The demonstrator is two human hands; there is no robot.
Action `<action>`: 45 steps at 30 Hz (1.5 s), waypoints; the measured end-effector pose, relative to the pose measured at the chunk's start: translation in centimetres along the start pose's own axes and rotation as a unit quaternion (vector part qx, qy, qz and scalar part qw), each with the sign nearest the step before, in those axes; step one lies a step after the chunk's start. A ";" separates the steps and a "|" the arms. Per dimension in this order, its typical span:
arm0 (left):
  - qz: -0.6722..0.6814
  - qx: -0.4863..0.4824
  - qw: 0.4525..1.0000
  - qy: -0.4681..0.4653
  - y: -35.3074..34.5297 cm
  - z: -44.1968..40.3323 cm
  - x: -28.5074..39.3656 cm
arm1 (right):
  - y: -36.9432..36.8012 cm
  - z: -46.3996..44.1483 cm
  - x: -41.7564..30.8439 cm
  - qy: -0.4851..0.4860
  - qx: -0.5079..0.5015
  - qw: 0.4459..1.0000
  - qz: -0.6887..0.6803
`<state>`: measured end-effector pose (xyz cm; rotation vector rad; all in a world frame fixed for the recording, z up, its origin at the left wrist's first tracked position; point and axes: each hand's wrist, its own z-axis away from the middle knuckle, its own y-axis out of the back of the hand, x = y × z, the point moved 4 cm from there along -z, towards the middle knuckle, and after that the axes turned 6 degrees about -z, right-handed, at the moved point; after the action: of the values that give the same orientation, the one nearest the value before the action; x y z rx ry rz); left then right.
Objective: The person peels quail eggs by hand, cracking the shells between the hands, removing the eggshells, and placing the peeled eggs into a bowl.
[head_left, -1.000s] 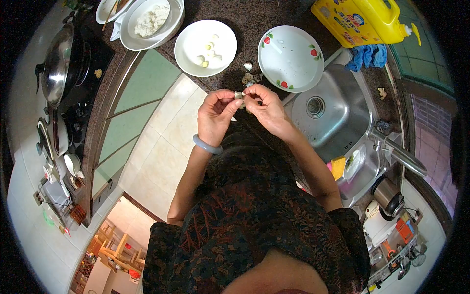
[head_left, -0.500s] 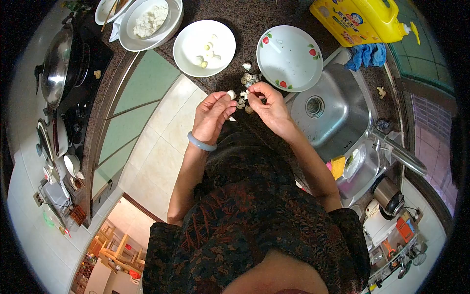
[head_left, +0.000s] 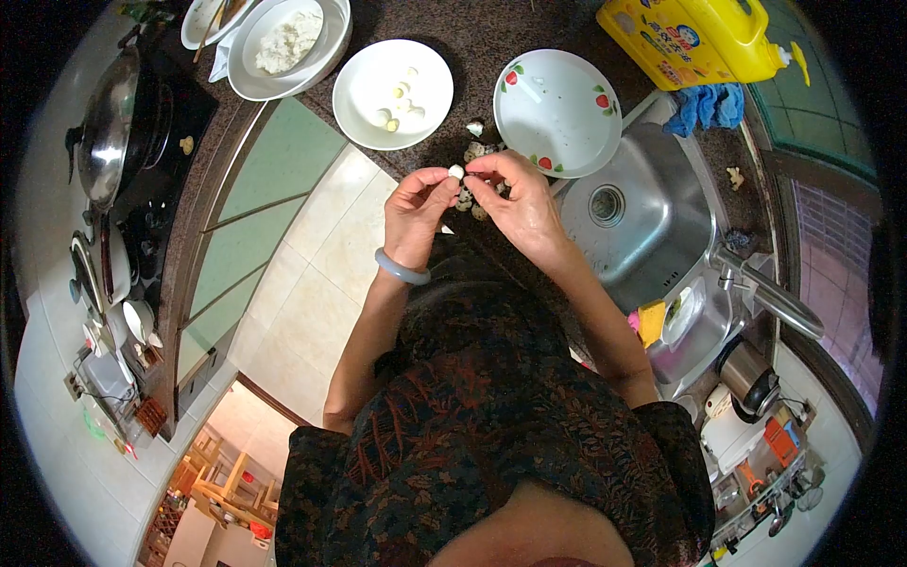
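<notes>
My left hand (head_left: pixel 416 203), with a pale bangle at the wrist, pinches a small white quail egg (head_left: pixel 456 172) between thumb and fingertips. Right beside the egg, my right hand (head_left: pixel 518 200) has its thumb and index finger nearly together; what lies between them is too small to make out. Beneath and behind my fingers, speckled eggshell pieces (head_left: pixel 475 151) are heaped on the dark counter, partly hidden by my right hand. A white bowl (head_left: pixel 359 71) ahead on the left holds several peeled quail eggs (head_left: pixel 414 111). To the right sits a white bowl with strawberry prints (head_left: pixel 557 104).
A steel sink (head_left: pixel 652 208) with a faucet (head_left: pixel 770 293) lies to the right. Behind it stand a yellow detergent jug (head_left: pixel 675 42) and a blue cloth (head_left: pixel 706 109). At far left are a wok (head_left: pixel 106 142) and nested bowls (head_left: pixel 335 47) with white food.
My right hand has moved left, bringing its fingertips up to the egg. My left hand has shifted slightly right and up, still pinching the egg; the white shell piece at my right fingertips no longer shows.
</notes>
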<state>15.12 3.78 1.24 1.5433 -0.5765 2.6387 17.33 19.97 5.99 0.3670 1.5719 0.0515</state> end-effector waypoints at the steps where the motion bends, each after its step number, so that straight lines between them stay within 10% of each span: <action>1: -0.025 -0.006 0.999 -0.031 -0.1 -0.1 0.0 | 0.0 0.0 -0.1 -0.001 0.000 1.000 0.000; 11: -0.045 0.011 0.994 -0.100 -1.1 -0.1 0.6 | -0.1 -0.1 -0.4 0.020 0.013 0.999 0.025; 25: -0.030 0.014 0.999 0.037 -0.3 0.0 1.5 | 0.5 0.0 1.0 0.021 0.043 0.997 0.055; 30: -0.111 0.018 0.992 -0.064 1.8 -1.7 4.0 | 1.4 0.2 1.4 -0.054 0.055 0.996 0.041; 42: 0.169 -0.104 0.977 0.081 1.6 -2.4 5.2 | 1.9 0.0 2.0 -0.011 0.027 0.994 0.110; 45: 0.028 -0.072 0.997 0.023 2.2 -3.2 6.2 | 2.7 0.0 1.9 -0.032 0.038 0.997 0.055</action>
<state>8.87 1.85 4.45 1.4429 -0.7995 2.5990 17.92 23.02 4.83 0.5097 1.4927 0.0654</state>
